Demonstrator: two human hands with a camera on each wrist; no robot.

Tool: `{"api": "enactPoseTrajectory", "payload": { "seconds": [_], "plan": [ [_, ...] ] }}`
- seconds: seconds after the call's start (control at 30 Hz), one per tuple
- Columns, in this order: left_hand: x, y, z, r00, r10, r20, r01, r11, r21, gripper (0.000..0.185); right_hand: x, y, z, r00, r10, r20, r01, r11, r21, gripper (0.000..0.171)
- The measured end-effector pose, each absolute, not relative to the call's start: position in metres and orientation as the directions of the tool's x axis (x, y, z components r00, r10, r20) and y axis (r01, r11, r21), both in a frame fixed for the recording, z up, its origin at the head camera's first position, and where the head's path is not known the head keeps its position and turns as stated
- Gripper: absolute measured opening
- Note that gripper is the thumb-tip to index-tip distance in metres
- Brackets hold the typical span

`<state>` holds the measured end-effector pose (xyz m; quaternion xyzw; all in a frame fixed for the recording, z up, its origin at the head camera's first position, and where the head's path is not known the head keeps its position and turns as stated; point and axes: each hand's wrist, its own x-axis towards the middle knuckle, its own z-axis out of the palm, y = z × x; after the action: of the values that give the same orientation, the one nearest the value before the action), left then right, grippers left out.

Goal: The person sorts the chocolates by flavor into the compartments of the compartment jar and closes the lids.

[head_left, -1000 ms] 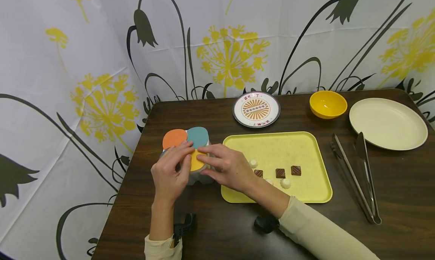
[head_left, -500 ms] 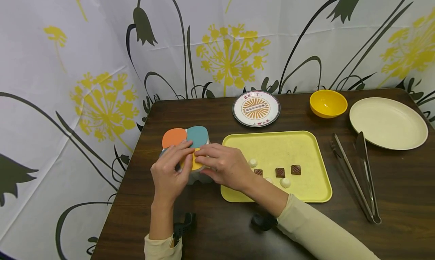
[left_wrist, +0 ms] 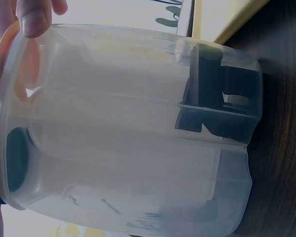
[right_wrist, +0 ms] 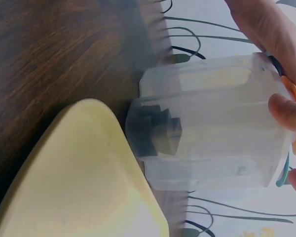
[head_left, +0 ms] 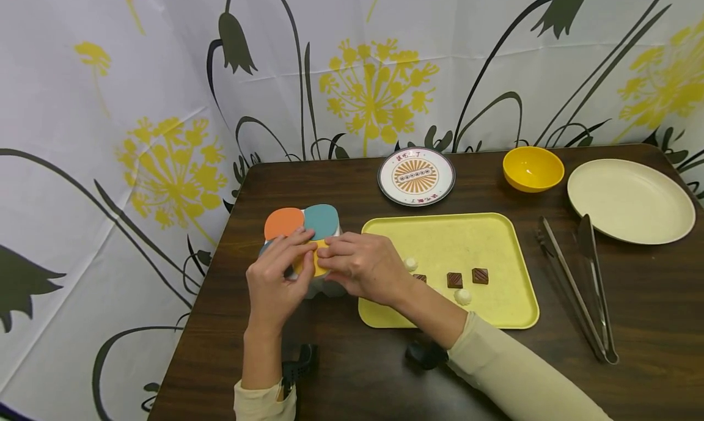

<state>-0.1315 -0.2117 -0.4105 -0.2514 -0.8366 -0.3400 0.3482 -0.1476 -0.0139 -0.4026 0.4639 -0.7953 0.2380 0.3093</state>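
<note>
1. Clear plastic container w/ four coloured lids stands upright on the table, front-left area, just left of the yellow tray.
2. Yellow lid is the near-right one; orange lid & teal lid sit behind it, both flat & shut.
3. Left hand: fingers curled over the yellow lid's left edge, thumb side on the container rim.
4. Right hand: fingertips pinch the yellow lid's right edge. Both hands close together, fingertips almost meeting over the lid.
5. Wrist views: container wall translucent, dark block inside near the base.
6. Tray holds brown chocolates & white sweets.
7. Behind tray: patterned plate, yellow bowl. Right: metal tongs, cream plate.
</note>
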Motion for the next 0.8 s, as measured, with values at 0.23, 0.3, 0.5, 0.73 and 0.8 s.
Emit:
{"api": "enactPoseTrajectory", "payload": {
  "seconds": [0.23,0.3,0.5,0.73,0.8],
  "plan": [
    [-0.1305,-0.2115,-0.4094,-0.625,0.174,0.761,0.659,0.640,0.395,0.011,-0.1488,-0.0145,-0.4049,-0.362,-0.583,0.727,-0.893,0.442,-0.090,0.022],
    [-0.1305,-0.2113,-0.4091,-0.625,0.172,0.762,0.661,0.635,0.399,0.011,-0.1489,-0.0144,-0.4050,-0.361,-0.580,0.730,-0.893,0.441,-0.091,0.021],
    [-0.1313,-0.2110,-0.4099,-0.630,0.161,0.760,0.661,0.623,0.417,0.011,-0.1489,-0.0141,-0.4049,-0.380,-0.574,0.725,-0.889,0.442,-0.116,0.021],
    [-0.1319,-0.2106,-0.4133,-0.612,0.156,0.775,0.667,0.629,0.400,0.015,-0.1472,-0.0125,-0.4065,-0.408,-0.569,0.714,-0.886,0.436,-0.159,0.025],
    [-0.1323,-0.2101,-0.4135,-0.599,0.159,0.784,0.675,0.628,0.388,0.017,-0.1472,-0.0116,-0.4064,-0.412,-0.570,0.711,-0.886,0.433,-0.166,0.027]
  ]
}}
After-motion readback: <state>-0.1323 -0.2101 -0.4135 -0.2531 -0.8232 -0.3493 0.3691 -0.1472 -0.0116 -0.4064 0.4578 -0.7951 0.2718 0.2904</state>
